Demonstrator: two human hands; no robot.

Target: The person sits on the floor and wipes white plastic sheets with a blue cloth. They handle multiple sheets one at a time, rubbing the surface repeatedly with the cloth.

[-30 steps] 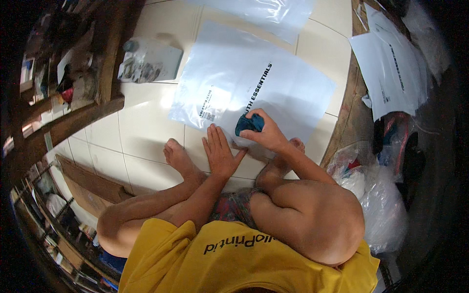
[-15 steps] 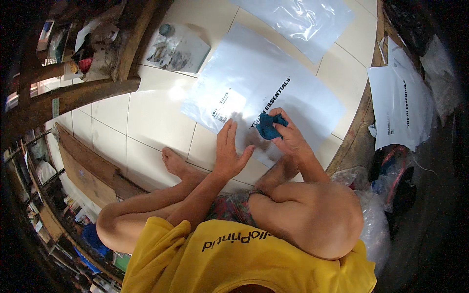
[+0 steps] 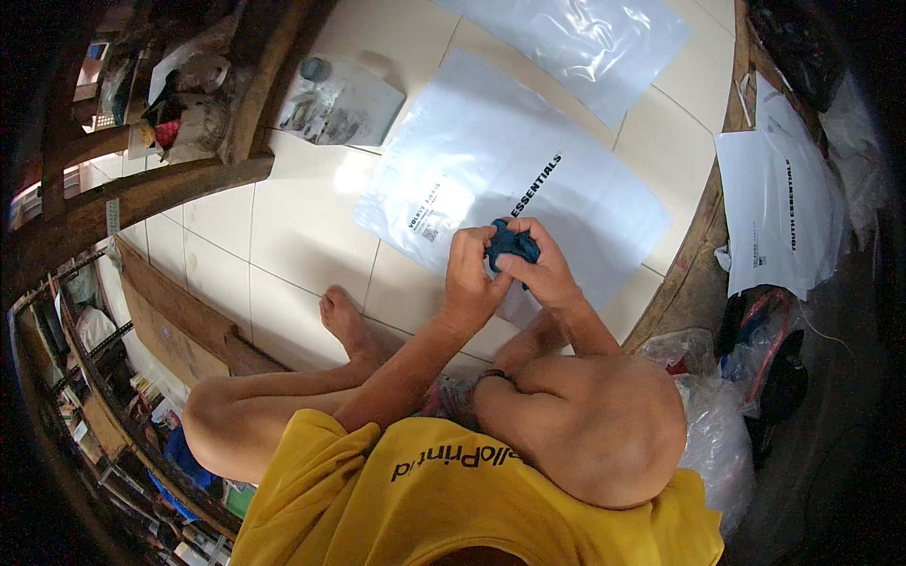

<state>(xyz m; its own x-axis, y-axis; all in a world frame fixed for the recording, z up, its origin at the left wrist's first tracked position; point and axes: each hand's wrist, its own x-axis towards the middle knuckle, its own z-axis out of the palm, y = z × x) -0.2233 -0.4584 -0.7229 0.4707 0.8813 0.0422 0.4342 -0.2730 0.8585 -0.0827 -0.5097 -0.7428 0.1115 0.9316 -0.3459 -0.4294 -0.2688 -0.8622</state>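
Note:
Between my two hands is a crumpled dark teal cloth (image 3: 511, 247). My left hand (image 3: 472, 274) pinches its left side with bent fingers. From the right, my right hand (image 3: 545, 267) grips the same cloth, thumb on top. Both hands are above the near edge of a white printed plastic bag (image 3: 566, 151), which lies flat on the tiled floor (image 3: 302, 226). Black lettering runs across the bag, and the hands and cloth cover part of it.
Another white plastic bag (image 3: 585, 47) lies beyond. A stained pale slab (image 3: 354, 104) with a small round container (image 3: 314, 70) sits at the far left. Wooden shelving (image 3: 179, 193) stands left; more printed bags (image 3: 779, 198) are at right, beside clear plastic (image 3: 717, 434).
My left hand, open and apart before, has moved right and closed on the cloth. My right hand has brought the cloth slightly left and now shares the hold.

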